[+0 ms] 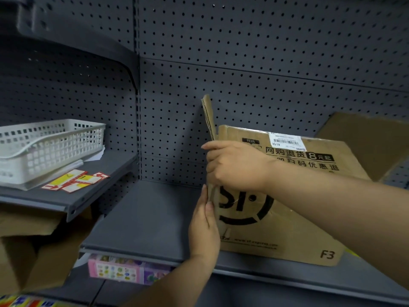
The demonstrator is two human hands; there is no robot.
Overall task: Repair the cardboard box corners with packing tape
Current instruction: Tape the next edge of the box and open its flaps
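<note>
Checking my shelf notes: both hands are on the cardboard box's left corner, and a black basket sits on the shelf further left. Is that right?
The head view shows the basket is white, not black. Otherwise yes: left hand and right hand are on the left corner of the cardboard box, basket on the shelf further left.

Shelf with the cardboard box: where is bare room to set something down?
Bare: the lower shelf left of the cardboard box, bordered by the pegboard and the shelf's front edge. Crowded: the box corner, where the left hand and right hand are, and the upper shelf under the white basket and red-yellow labels.
</note>
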